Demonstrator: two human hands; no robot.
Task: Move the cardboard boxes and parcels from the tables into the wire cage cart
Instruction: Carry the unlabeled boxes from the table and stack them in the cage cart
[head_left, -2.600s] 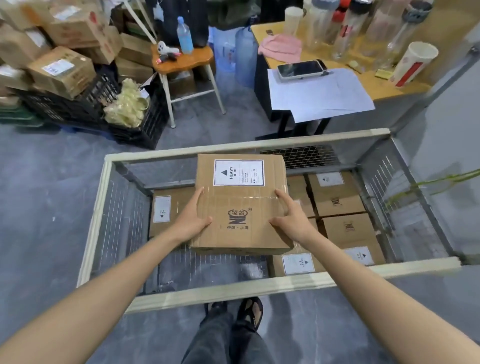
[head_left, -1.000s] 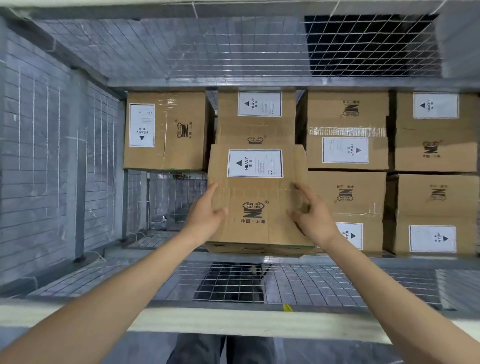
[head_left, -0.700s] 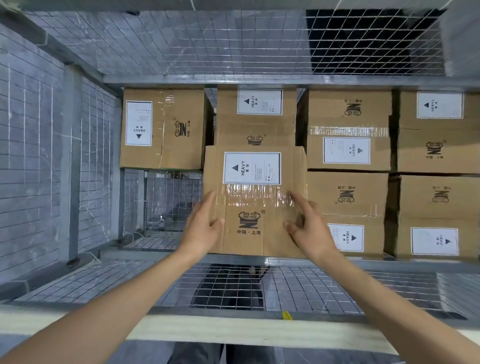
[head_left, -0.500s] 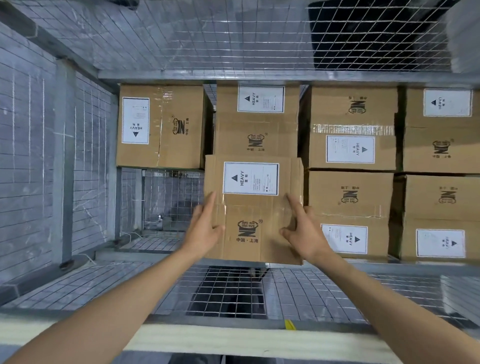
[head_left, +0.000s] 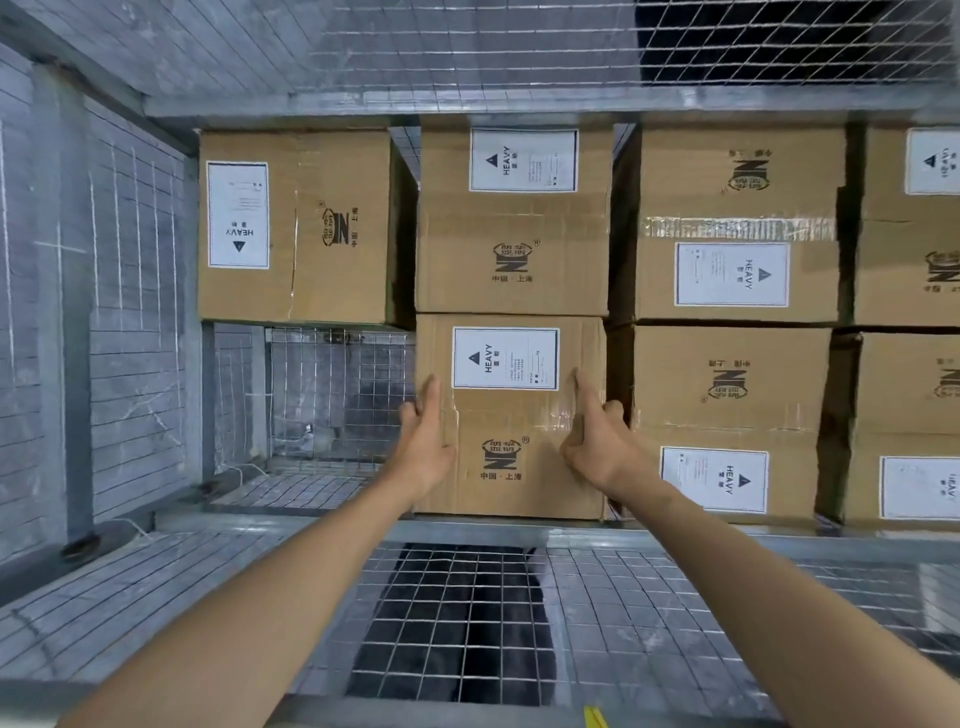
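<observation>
- Wire cage cart: seen from above, over its near wall. Grey mesh panels stand on every side, and cardboard boxes are packed on its bottom.
- Cardboard box: inside the cart, in the near row, with its long side running away from the viewer. A white label reading HEAVY sits on the far half of its top face, clear tape crosses the middle, and a printed logo marks the near half. Its top lies about level with its neighbours. Whether it bears fully on the bottom is hidden.
- Left grip: a bare hand laid over the box's left top edge. The forefinger is stretched along the top toward the label and the other fingers are turned down the left side. It holds the box.
- Right grip: a bare hand at the box's right top edge. The forefinger points at the label's near corner and the other fingers are curled into the seam beside the neighbouring box. It holds the box.
- Far box: touches the held box's far end and carries the same label and logo.
- Right-hand box: just beside the held box, with its label at the near end.
- Far-left box: turned a quarter, with its label at the left.
- Mesh floor: a bare patch just left of the held box.
</observation>
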